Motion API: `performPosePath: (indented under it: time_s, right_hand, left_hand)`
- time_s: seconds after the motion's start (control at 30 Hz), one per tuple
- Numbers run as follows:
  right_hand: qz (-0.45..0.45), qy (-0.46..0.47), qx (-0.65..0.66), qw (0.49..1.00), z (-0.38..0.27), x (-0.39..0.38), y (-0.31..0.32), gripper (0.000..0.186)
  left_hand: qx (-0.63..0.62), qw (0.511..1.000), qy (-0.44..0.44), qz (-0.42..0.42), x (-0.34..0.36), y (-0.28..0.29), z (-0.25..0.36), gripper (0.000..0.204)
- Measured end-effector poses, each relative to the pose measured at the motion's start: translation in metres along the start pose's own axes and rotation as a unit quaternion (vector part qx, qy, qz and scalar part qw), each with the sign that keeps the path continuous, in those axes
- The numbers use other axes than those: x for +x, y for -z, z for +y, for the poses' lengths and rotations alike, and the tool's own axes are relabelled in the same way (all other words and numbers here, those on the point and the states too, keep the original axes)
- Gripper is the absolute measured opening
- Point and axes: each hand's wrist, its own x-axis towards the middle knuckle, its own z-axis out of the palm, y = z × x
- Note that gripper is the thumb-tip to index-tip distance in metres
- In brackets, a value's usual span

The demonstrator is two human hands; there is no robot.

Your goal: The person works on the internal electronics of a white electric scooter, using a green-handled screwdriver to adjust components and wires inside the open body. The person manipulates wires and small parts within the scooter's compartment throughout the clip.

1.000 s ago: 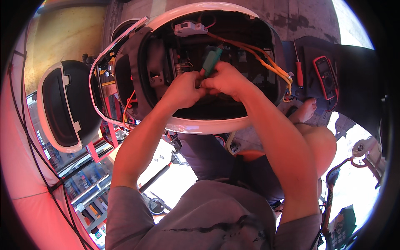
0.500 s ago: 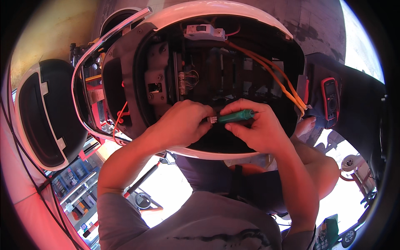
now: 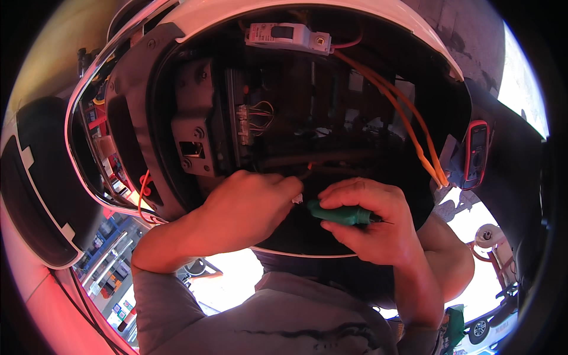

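The right hand (image 3: 378,228) grips a green-handled screwdriver (image 3: 338,213) low inside the open white shell (image 3: 284,15). The left hand (image 3: 248,207) pinches a small white connector (image 3: 297,199) just beside its tip, below the orange cables (image 3: 408,127).

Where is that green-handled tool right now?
In the head view, the green-handled tool lies low and centre-right, gripped in the right hand, its tip pointing at the left hand in front of the open dark compartment.

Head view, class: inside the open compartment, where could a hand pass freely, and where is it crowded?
Free: the dark gap between the connector wires and orange cables. Crowded: the lower rim, where left hand and right hand with its green tool meet.
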Motion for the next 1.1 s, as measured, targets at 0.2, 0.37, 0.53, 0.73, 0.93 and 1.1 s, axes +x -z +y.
performPosePath:
  time_s: [0.2, 0.37, 0.53, 0.73, 0.93, 1.1]
  right_hand:
    - [0.026, -0.011, 0.015, 0.999, -0.0017, -0.0026, -0.0016, 0.033]
    - [0.032, 0.012, 0.008, 0.999, -0.0015, -0.0039, -0.0024, 0.03]
    - [0.036, 0.019, 0.007, 0.999, -0.0012, -0.0035, -0.0037, 0.029]
    - [0.043, 0.024, 0.017, 0.999, 0.0008, -0.003, -0.006, 0.028]
    - [0.044, -0.008, 0.043, 0.998, -0.0006, -0.0043, -0.0069, 0.028]
    - [0.046, -0.017, 0.051, 0.997, -0.0007, -0.0032, -0.0074, 0.03]
  left_hand:
    - [0.017, 1.0, 0.011, 0.007, 0.0016, -0.0019, 0.0033, 0.024]
    - [0.023, 1.0, -0.01, 0.017, 0.0028, -0.0025, 0.0044, 0.018]
    - [0.03, 0.999, -0.006, 0.011, 0.0032, -0.0016, 0.0057, 0.019]
    - [0.031, 1.0, -0.001, 0.0, 0.0033, -0.0008, 0.0072, 0.018]
    - [0.035, 0.999, -0.004, -0.01, 0.0035, 0.0004, 0.0079, 0.016]
    - [0.041, 0.999, -0.007, -0.018, 0.0042, 0.0007, 0.0077, 0.017]
